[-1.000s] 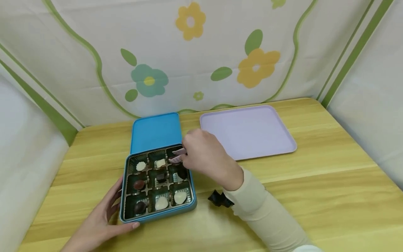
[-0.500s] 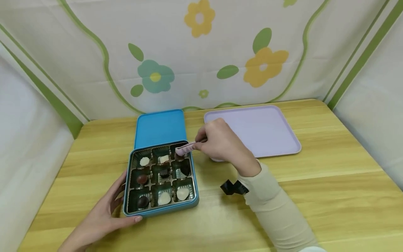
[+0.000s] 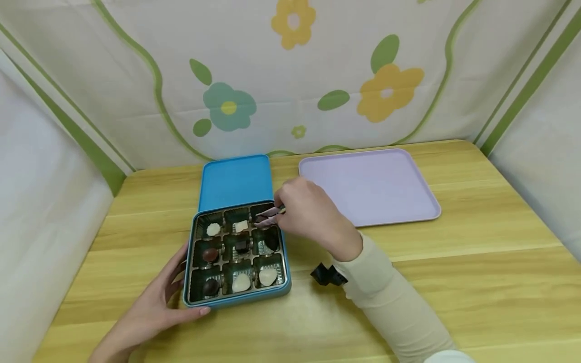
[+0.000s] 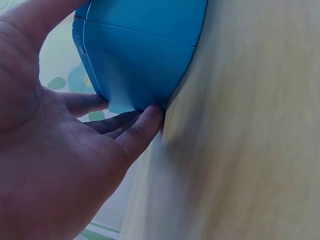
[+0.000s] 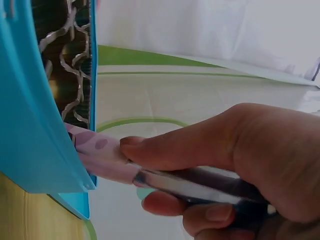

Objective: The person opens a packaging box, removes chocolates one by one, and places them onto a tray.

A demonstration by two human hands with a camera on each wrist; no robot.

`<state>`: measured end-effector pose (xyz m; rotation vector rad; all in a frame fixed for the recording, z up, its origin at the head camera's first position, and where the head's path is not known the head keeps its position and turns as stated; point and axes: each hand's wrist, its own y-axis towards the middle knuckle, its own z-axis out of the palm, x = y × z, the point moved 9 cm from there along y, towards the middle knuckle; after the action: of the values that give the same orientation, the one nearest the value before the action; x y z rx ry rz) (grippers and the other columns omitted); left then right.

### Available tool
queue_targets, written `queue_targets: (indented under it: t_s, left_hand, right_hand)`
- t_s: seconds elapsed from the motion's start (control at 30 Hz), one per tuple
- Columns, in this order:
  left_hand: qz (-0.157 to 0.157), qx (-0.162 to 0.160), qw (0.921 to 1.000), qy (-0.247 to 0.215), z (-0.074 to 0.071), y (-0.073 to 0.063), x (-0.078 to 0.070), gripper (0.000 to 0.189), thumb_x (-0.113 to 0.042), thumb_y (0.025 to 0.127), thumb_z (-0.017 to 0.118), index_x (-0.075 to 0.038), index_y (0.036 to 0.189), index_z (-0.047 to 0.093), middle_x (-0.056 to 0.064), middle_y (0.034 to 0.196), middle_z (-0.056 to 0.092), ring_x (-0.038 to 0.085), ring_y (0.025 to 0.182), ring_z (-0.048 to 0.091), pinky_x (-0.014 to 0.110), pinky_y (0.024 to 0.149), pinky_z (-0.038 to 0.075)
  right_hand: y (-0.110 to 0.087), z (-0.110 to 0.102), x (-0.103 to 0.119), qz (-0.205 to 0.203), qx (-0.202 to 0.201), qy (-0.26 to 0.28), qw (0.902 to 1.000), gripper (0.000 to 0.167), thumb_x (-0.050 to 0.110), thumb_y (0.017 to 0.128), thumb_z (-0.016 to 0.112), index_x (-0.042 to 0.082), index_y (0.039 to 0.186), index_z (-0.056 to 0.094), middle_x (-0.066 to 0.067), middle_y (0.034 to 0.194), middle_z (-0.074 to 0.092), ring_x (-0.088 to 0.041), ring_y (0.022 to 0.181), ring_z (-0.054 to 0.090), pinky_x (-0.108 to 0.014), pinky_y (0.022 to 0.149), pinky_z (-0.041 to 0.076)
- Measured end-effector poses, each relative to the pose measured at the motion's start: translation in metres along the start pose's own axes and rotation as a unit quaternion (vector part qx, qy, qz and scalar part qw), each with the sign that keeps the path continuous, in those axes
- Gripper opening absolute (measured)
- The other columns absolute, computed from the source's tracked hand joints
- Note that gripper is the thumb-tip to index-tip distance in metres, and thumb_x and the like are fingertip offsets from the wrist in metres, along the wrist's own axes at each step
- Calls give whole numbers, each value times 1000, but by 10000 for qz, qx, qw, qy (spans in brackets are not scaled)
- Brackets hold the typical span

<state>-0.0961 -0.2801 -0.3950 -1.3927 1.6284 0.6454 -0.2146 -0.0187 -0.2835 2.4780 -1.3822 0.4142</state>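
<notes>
My left hand (image 3: 147, 307) grips the near left corner of an open blue tin (image 3: 236, 302), its thumb along the front and its fingers against the left side. In the left wrist view the fingertips (image 4: 155, 116) touch the tin's wall low down. My right hand (image 3: 310, 214) holds small tongs with pink tips (image 5: 107, 152) and a metal shank (image 5: 190, 186). Those tips stand apart inside the tin's back right compartment, over a dark piece mostly hidden by them. Other compartments hold chocolates, among them a white flower-shaped one (image 3: 213, 229), a brown round one (image 3: 210, 255) and a dark square (image 3: 242, 246).
The blue lid (image 3: 236, 182) lies flat behind the tin, partly covered by it. A pale purple tray (image 3: 376, 186) sits at the back right. A flowered cloth (image 3: 281, 96) hangs behind the wooden table (image 3: 476, 282). A black device (image 3: 329, 275) is on my right wrist.
My right hand drew back to the right with the tongs' tips together, then came left again; the tips now stand apart in the back right compartment. My left hand stays on the tin.
</notes>
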Motion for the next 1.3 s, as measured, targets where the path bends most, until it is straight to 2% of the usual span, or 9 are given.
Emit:
queue_targets:
  t_s: [0.1,0.27,0.4,0.63,0.8,0.97,1.07,1.13,1.3]
  left_hand:
    - [-19,-4,10000,19,-1,-2,2,132,-15,82,95,-37,174,3,28,177,18,63,150,36,9,105,40]
    - [-185,16,9998,62,-2,-2,8,131,-16,83,95,-38,174,3,27,176,20,62,150,38,10,103,42]
    - [-140,33,9999,-18,-1,-2,8,131,-14,83,94,-35,175,4,28,176,19,62,150,38,12,104,43]
    - [-181,60,9998,-51,0,-3,10,131,-15,83,94,-35,175,3,26,177,18,61,153,34,10,105,40]
    - [-285,64,9996,-24,-1,-5,13,131,-15,83,94,-34,175,2,26,178,17,62,153,33,10,105,40]
    - [-273,27,9996,-19,-3,-7,13,131,-15,83,94,-34,175,2,26,177,17,62,152,34,11,104,41]
    - [-230,-1,9997,7,-2,-6,12,131,-15,83,94,-35,175,2,26,177,19,61,152,35,11,104,42]
    - [-187,-16,9998,12,-2,-6,12,131,-15,83,94,-35,174,3,27,177,19,62,152,36,11,105,42]
    - [-121,-48,9999,-25,-2,-4,11,132,-14,82,95,-35,175,3,27,176,20,63,151,36,12,105,42]
  right_hand:
    - [1,-1,-3,-47,23,251,9997,9,12,90,84,12,81,82,-1,88,76,-19,82,61,-35,74,51]
    - [-2,-5,-10,-79,9,625,9980,7,17,91,84,12,94,87,0,97,82,-20,93,69,-35,82,55]
    - [-6,-9,-21,-186,-215,999,9946,11,21,89,88,12,95,88,1,94,83,-20,91,70,-36,81,55]
    - [-18,-10,-50,-609,-861,1818,9777,16,20,86,91,10,98,86,0,91,81,-19,84,71,-35,76,53]
    - [-21,-3,-71,-529,-1080,2244,9671,16,18,85,93,13,99,87,5,87,79,-12,76,62,-31,70,50]
    - [-20,-2,-80,-431,-1118,2475,9614,16,18,86,93,14,100,87,5,88,80,-13,77,63,-34,71,53]
    - [-18,-4,-89,-291,-1107,2612,9585,16,19,87,92,14,101,87,1,91,81,-16,78,67,-31,69,54]
    - [-17,-6,-101,-43,-1163,2702,9557,16,19,88,92,14,103,87,-2,94,81,-18,79,70,-27,68,55]
    - [-19,-8,-150,1014,-1471,2735,9451,21,24,91,89,12,108,86,-10,107,82,-21,88,74,-22,68,55]
